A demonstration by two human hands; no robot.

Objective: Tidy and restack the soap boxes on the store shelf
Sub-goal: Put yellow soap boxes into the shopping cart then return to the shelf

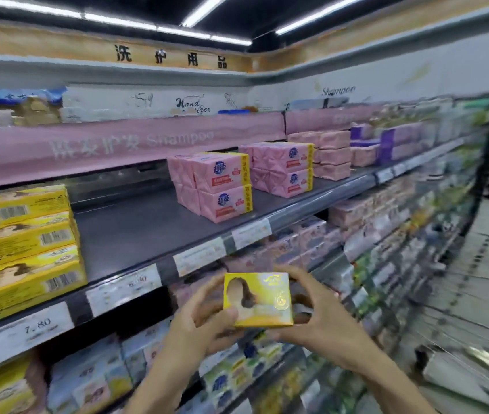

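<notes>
Both hands (pixel 207 318) (pixel 320 321) grip a yellow soap box (pixel 258 298) below the shelf (pixel 147 231).

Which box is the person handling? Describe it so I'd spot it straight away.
Find the dark upper shelf carrying pink soap packs. Just below its front edge, the left hand and right hand hold one yellow soap box between them. Unlike the three stacked yellow boxes at the shelf's left end, it is off the shelf, gold-emblem front facing the camera.
</notes>
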